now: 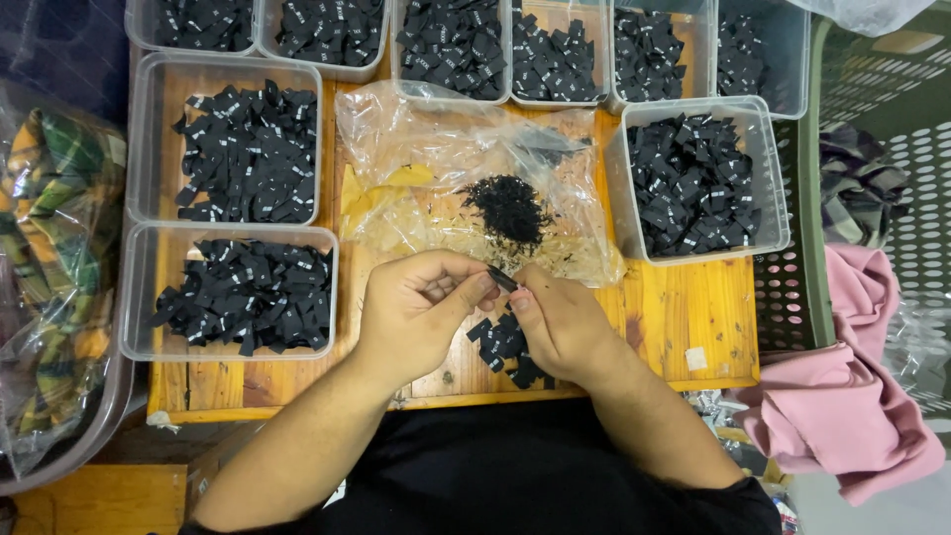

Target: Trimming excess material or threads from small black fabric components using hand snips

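Two hands are meeting over the wooden board (693,317) — we are pinching one small black label (501,278) between our left hand (416,312) and our right hand (560,322), fingertips closed on its ends. We are holding it just above a loose pile of labels (500,345), near the plastic sheet (446,159) of trimmings. Pulling unevenly could tear it — or drop it among the scraps.
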